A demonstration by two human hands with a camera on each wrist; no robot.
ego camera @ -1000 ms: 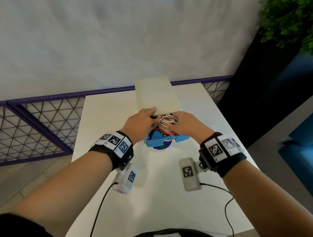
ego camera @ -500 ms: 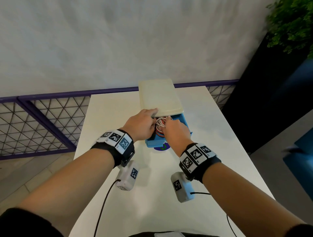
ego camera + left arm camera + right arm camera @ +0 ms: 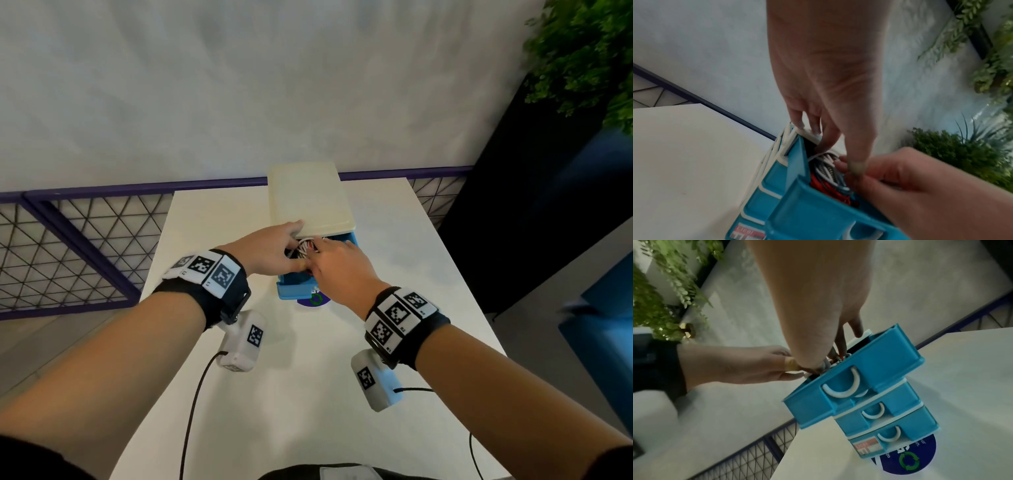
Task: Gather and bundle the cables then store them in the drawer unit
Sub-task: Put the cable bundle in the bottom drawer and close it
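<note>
The drawer unit has a cream top (image 3: 308,198) and blue drawers, and it stands at the middle of the white table (image 3: 274,377). Its top drawer (image 3: 296,289) (image 3: 807,405) is pulled out toward me. A bundle of white, grey and red cables (image 3: 305,246) (image 3: 826,172) lies inside it. My left hand (image 3: 284,240) (image 3: 818,65) rests its fingers on the front edge of the cream top, its thumb reaching down over the cables. My right hand (image 3: 329,253) (image 3: 818,296) lies over the drawer with fingers extended onto the bundle.
Two lower drawers (image 3: 879,415) of the unit are pushed in. A round blue sticker with green arrows (image 3: 315,301) (image 3: 908,459) lies under the unit's front. A purple mesh railing (image 3: 68,233) runs along the table's far and left sides; a plant (image 3: 589,51) hangs at the right.
My right hand has come from the drawer's right side to lie over it. The cable bundle sits lower in the drawer. The left hand has stayed at the unit's top edge.
</note>
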